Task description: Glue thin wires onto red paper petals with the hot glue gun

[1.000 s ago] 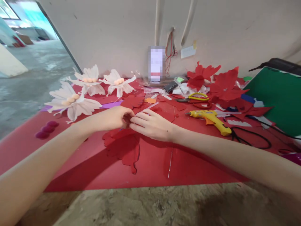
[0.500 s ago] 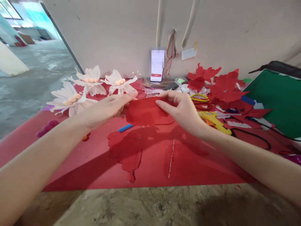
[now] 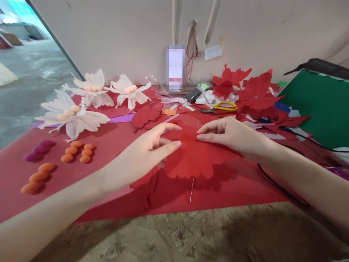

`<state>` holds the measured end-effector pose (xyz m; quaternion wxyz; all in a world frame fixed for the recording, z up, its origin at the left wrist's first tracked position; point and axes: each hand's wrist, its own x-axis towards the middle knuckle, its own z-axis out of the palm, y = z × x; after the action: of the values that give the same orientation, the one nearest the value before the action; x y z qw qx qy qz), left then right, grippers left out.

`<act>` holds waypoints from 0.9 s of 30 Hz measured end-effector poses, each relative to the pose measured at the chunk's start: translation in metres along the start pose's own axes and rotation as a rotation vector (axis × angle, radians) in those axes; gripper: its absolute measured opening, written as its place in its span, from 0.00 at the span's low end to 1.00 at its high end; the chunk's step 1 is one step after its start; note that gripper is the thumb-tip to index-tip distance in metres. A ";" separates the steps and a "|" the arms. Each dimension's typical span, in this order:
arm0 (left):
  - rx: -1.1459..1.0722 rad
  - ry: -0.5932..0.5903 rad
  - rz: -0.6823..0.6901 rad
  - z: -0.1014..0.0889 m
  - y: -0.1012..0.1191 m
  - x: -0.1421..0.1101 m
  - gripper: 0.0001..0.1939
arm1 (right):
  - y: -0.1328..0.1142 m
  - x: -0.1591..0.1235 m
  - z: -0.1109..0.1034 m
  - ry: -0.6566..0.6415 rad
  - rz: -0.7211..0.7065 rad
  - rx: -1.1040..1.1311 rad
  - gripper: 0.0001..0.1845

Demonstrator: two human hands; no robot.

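Note:
A thin red petal cutout (image 3: pixel 195 160) with a scalloped front edge hangs low above the red tabletop (image 3: pixel 109 198), its shadow to the right. My right hand (image 3: pixel 223 134) pinches its back edge between thumb and fingers. My left hand (image 3: pixel 156 143) is beside the petal's left side, thumb and index finger apart, the thumb tip over the petal. A thin silvery wire (image 3: pixel 191 191) pokes out from beneath the petal. Another red cutout (image 3: pixel 147 185) lies partly hidden under my left forearm, and more scalloped red pieces (image 3: pixel 147 115) are behind my left hand.
White flowers (image 3: pixel 94 87) with peach centres stand at the back left. Orange pompoms (image 3: pixel 38 177) and purple pompoms (image 3: pixel 40 149) lie at left. Yellow-handled pliers (image 3: pixel 225 106), red flowers (image 3: pixel 231 80), a phone (image 3: pixel 175 67) and a green board (image 3: pixel 316 109) are behind. A black cable (image 3: pixel 278 185) runs at right.
The petal piece has come down and nearer, its scalloped edge now spread toward me. My left hand's fingers have parted. The view has shifted, revealing the pompoms at left.

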<state>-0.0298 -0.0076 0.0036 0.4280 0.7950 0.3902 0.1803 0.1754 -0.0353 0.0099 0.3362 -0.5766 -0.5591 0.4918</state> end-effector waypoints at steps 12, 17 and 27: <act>0.020 -0.013 0.574 0.045 -0.029 -0.023 0.09 | 0.036 -0.032 -0.003 -0.178 0.400 0.130 0.07; 0.240 0.000 0.758 0.048 -0.034 -0.030 0.10 | 0.041 -0.031 -0.003 -0.196 0.317 -0.007 0.06; 0.398 0.057 0.811 0.040 -0.045 -0.015 0.15 | 0.046 -0.018 -0.003 -0.021 0.034 -0.373 0.10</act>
<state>-0.0357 -0.0259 -0.0549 0.1505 0.9453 0.0857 0.2765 0.1942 -0.0594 -0.0286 0.2092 -0.6334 -0.6342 0.3911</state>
